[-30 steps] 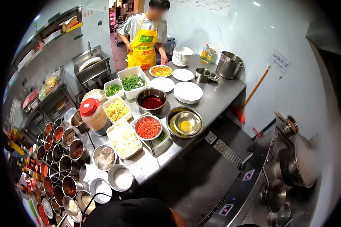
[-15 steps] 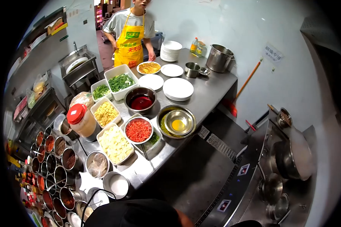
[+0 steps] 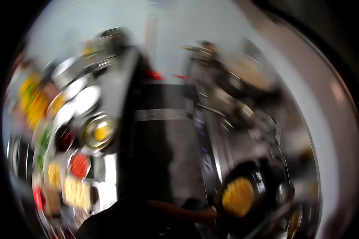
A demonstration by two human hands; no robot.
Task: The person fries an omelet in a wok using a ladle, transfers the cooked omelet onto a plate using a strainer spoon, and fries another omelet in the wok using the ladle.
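The view is smeared by motion. My left hand point(image 3: 208, 215) reaches out from my dark sleeve to the near left edge of a black wok point(image 3: 263, 203). It meets or nearly meets the wok there, but blur hides its fingers and any grip. Inside the wok lies a yellow-orange, egg-like mass point(image 3: 238, 196). A long, pale metal utensil point(image 3: 269, 220) slants by the wok's lower right side; who or what holds it is not visible. My right hand does not show.
A steel table point(image 3: 115, 85) on the left bears white plates point(image 3: 87, 99), a bowl of red pieces point(image 3: 79, 165) and a tub of pale food point(image 3: 76, 194). A person in a yellow apron point(image 3: 32, 99) stands at the far left. The stove counter point(image 3: 243, 147) holds pans.
My view has swung right, from the prep table to the stove. The wok with yellow food and my left hand beside it have come into sight.
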